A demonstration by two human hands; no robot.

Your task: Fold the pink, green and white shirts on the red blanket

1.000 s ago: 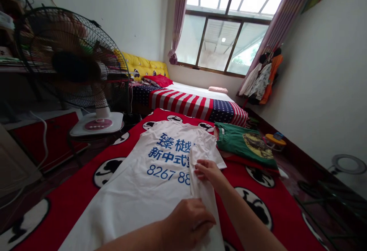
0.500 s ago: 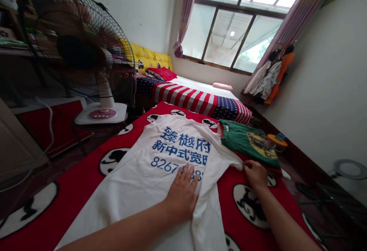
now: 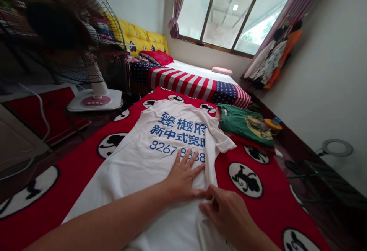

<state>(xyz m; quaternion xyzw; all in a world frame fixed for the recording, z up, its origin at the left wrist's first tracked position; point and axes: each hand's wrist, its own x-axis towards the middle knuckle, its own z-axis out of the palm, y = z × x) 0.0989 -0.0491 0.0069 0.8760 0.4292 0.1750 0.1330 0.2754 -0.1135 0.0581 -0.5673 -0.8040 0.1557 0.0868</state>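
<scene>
Where the tee is: white short-sleeve T-shirt [image 3: 134, 167] with blue Chinese lettering and numbers, lying flat at lower middle of the frame on a red blanket with black-and-white round prints [image 3: 272, 212]

Left hand [image 3: 183, 178]: open, fingers spread, pressed flat on the shirt right below the blue numbers

Right hand [image 3: 226, 214]: closed on the shirt's right edge near the bottom of the frame, looks like it's pinching a folded-over strip of cloth

Right beside the tee: folded green T-shirt [image 3: 243, 124] with a yellowish graphic, on the same blanket, just past the sleeve

Upper left: black standing fan [image 3: 60, 25] on a white base

Top middle: bed with a stars-and-stripes cover [image 3: 183, 82], under a big window [image 3: 232, 13]

Right wall: hanging clothes [image 3: 272, 59], with a ring light [image 3: 336, 147] lower down
</scene>
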